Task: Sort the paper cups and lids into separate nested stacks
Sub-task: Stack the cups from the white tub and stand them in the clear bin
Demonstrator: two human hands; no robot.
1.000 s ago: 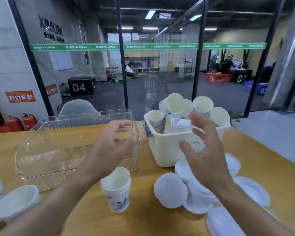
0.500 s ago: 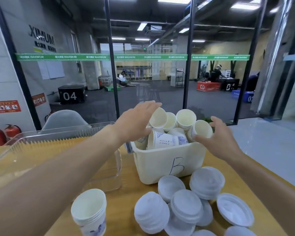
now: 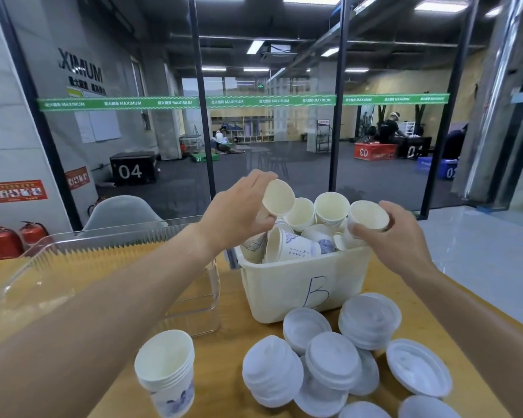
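A cream bin marked "B" (image 3: pixel 284 291) holds several loose paper cups (image 3: pixel 296 245). Over its left side my left hand (image 3: pixel 239 206) grips one paper cup (image 3: pixel 280 197), tilted with its mouth toward me. At the bin's right rim my right hand (image 3: pixel 396 233) grips another cup (image 3: pixel 369 215) by its rim. A nested stack of cups (image 3: pixel 166 372) stands on the wooden table at lower left. White lids (image 3: pixel 332 360) lie in loose piles in front of the bin.
A clear plastic box (image 3: pixel 103 267) sits left of the bin, touching it. The table's right edge (image 3: pixel 480 306) runs close to my right forearm. A glass wall stands just behind the table. A grey chair back (image 3: pixel 121 211) shows beyond the clear box.
Both hands reached forward into the bin and each closed on a cup. My left hand has lifted its cup above the others. The view tilted up and moved closer.
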